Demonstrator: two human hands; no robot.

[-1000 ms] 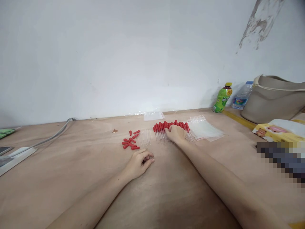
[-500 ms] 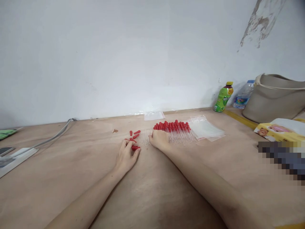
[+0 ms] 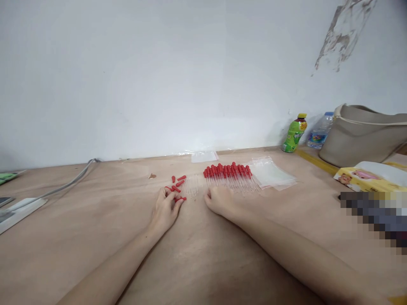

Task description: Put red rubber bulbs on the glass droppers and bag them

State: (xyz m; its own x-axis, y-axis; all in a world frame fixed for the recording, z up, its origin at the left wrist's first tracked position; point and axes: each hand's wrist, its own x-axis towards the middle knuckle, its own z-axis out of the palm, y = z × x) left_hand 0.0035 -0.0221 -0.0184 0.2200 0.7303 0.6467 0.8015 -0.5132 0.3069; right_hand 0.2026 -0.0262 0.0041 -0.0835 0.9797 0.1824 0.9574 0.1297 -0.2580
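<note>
My left hand rests at the table's middle, thumb and fingers curled in round a red rubber dropper bulb. Just beyond its fingers lie several loose red bulbs. A row of clear glass tubes without bulbs is spread to the right of them. My right hand is closed, with its fingers tucked under; whatever they hold, if anything, is hidden. It lies at the near ends of several droppers with red bulbs, ranged side by side with the bulbs pointing to the wall.
Clear zip bags lie right of the droppers, and a flat white packet lies by the wall. Farther right stand a green bottle, a water bottle, a grey-beige bin and a yellow tissue pack. A grey cable runs at left.
My right hand has drawn back toward me and a little right, away from the bare tubes, uncovering more of the droppers. My left hand stays by the loose bulbs. The view has shifted slightly.
</note>
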